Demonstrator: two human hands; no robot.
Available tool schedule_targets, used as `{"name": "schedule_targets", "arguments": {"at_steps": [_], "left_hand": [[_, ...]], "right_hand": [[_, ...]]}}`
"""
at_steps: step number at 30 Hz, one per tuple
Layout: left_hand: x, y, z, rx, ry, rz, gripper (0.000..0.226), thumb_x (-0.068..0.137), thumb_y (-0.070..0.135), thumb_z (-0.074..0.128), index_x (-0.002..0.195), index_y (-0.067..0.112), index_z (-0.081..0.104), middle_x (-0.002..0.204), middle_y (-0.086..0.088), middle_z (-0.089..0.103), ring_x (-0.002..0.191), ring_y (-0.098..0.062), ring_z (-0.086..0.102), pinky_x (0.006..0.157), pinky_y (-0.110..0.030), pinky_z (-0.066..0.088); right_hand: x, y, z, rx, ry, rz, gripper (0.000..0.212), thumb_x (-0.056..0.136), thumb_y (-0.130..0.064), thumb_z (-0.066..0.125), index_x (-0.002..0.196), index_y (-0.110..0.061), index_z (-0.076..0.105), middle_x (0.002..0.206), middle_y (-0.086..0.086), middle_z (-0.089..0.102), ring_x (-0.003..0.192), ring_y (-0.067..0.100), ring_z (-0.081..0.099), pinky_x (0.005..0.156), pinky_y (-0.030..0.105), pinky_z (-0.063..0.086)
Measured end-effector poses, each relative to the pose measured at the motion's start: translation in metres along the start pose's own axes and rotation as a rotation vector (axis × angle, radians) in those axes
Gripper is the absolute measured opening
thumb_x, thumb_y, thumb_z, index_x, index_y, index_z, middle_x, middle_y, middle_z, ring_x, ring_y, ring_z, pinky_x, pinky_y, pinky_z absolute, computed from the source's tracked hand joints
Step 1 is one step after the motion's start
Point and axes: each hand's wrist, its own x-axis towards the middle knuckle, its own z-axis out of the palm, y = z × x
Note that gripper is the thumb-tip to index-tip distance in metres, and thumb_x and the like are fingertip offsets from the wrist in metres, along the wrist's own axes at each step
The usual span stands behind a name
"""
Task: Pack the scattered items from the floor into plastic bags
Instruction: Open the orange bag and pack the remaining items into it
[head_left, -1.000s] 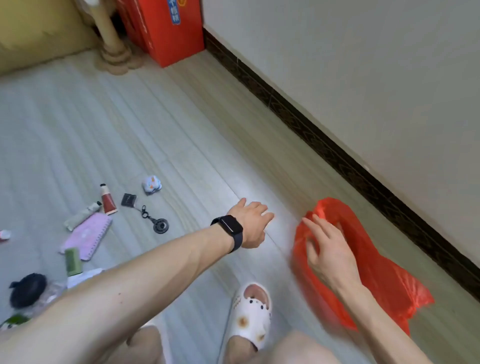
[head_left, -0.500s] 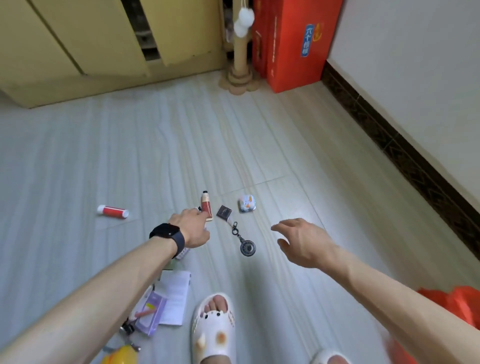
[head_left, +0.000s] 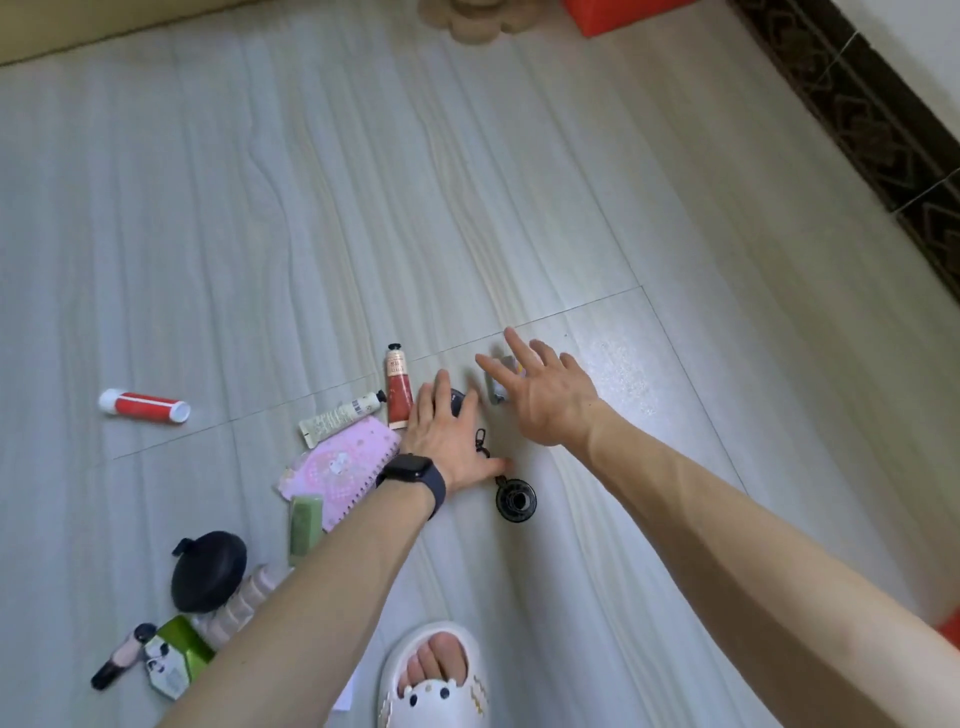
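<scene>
Scattered items lie on the pale floor. My left hand (head_left: 445, 435), a dark watch on its wrist, lies flat with straight fingers over a small black item (head_left: 458, 400), its thumb by the clip of a black keychain (head_left: 514, 498). My right hand (head_left: 540, 391) spreads open above a small white-and-blue packet (head_left: 494, 391), mostly hiding it. A red hand-cream tube (head_left: 398, 388), a white tube (head_left: 340, 419) and a pink notebook (head_left: 340, 465) sit just left of my left hand. The red plastic bag (head_left: 950, 629) shows only as a sliver at the right edge.
A red-and-white tube (head_left: 144, 407) lies alone at the left. A green bar (head_left: 304, 526), a black round case (head_left: 208, 570), a green packet (head_left: 176, 657) and a small dark tube (head_left: 122, 656) cluster at lower left. My white slipper (head_left: 434, 680) is at the bottom. A dark skirting board (head_left: 883, 130) runs along the right.
Both hands left the red bag and swung left to the items. The left hand now lies on the small black item; the right hand has spread over the packet.
</scene>
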Motion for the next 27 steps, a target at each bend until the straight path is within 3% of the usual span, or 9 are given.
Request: {"name": "schedule_targets", "arguments": {"at_steps": [4,7,9,11,13,15,19,21,27], "left_hand": [[-0.015,0.008,0.027,0.030,0.001,-0.014,0.143,0.045,0.099,0.049,0.153,0.031,-0.017,0.159,-0.012,-0.029,0.148,-0.033,-0.021,0.118,-0.054,-0.002],[-0.035,0.016,0.046,0.072,0.024,0.001,0.143,0.050,0.096,0.051,0.152,0.028,-0.021,0.157,-0.015,-0.031,0.147,-0.035,-0.022,0.117,-0.057,0.003],[-0.042,0.019,0.053,0.054,0.076,0.025,0.130,0.061,0.087,0.057,0.156,0.024,-0.005,0.161,-0.018,-0.015,0.149,-0.037,-0.008,0.119,-0.051,0.010],[-0.051,0.020,0.060,-0.003,0.154,0.119,0.100,0.073,0.070,0.066,0.151,0.019,0.031,0.157,-0.018,0.022,0.142,-0.037,0.023,0.115,-0.045,0.031],[-0.061,0.023,0.069,-0.011,0.270,0.200,0.064,0.074,0.051,0.078,0.125,0.016,0.060,0.130,-0.010,0.053,0.115,-0.032,0.052,0.087,-0.041,0.054],[-0.068,0.029,0.071,0.007,0.290,0.197,0.049,0.067,0.042,0.087,0.103,0.016,0.066,0.106,-0.007,0.059,0.090,-0.028,0.058,0.065,-0.034,0.055],[-0.074,0.047,0.051,-0.129,0.080,-0.001,0.051,0.084,0.034,0.072,0.123,0.014,0.046,0.123,-0.011,0.045,0.109,-0.032,0.047,0.092,-0.034,0.041],[-0.074,0.050,0.040,-0.207,-0.044,-0.116,0.055,0.083,0.028,0.069,0.128,0.015,0.040,0.129,-0.012,0.041,0.118,-0.035,0.043,0.096,-0.035,0.039],[-0.087,0.071,-0.008,-0.140,-0.067,0.053,0.027,0.081,0.030,0.072,0.103,0.019,0.063,0.118,-0.006,0.043,0.110,-0.029,0.046,0.092,-0.034,0.046]], "right_hand": [[-0.020,0.005,0.038,-0.066,0.134,0.004,0.066,0.085,-0.013,0.051,0.145,-0.030,0.028,0.150,0.009,0.026,0.125,0.032,0.041,0.092,0.042,0.041],[-0.050,0.010,0.062,-0.066,0.220,0.030,0.055,0.084,-0.013,0.054,0.137,-0.025,0.044,0.129,0.011,0.048,0.099,0.032,0.053,0.073,0.040,0.048],[-0.075,0.016,0.076,-0.037,0.227,0.020,0.057,0.080,-0.011,0.055,0.135,-0.023,0.049,0.116,0.011,0.054,0.089,0.033,0.054,0.063,0.037,0.048],[-0.099,0.023,0.086,-0.010,0.180,0.009,0.055,0.081,-0.011,0.050,0.134,-0.024,0.048,0.109,0.012,0.055,0.085,0.034,0.053,0.057,0.036,0.045],[-0.120,0.030,0.091,0.065,0.084,0.068,0.039,0.093,-0.020,0.047,0.131,-0.027,0.040,0.110,0.010,0.048,0.090,0.032,0.050,0.058,0.035,0.043],[-0.140,0.036,0.090,0.223,0.016,0.108,0.021,0.102,-0.033,0.036,0.122,-0.028,0.037,0.104,0.008,0.044,0.089,0.031,0.047,0.066,0.039,0.047],[-0.191,0.045,0.070,0.415,-0.001,0.157,0.026,0.106,-0.030,0.027,0.126,-0.016,0.035,0.087,0.007,0.043,0.068,0.028,0.045,0.065,0.040,0.043],[-0.218,0.049,0.059,0.498,0.018,0.191,0.022,0.106,-0.027,0.026,0.121,-0.015,0.037,0.085,0.009,0.049,0.066,0.031,0.047,0.067,0.045,0.046],[-0.315,0.050,0.044,0.975,0.282,0.447,0.024,0.105,-0.041,0.027,0.126,-0.035,0.037,0.094,-0.003,0.067,0.085,0.015,0.066,0.079,0.041,0.053]]}}
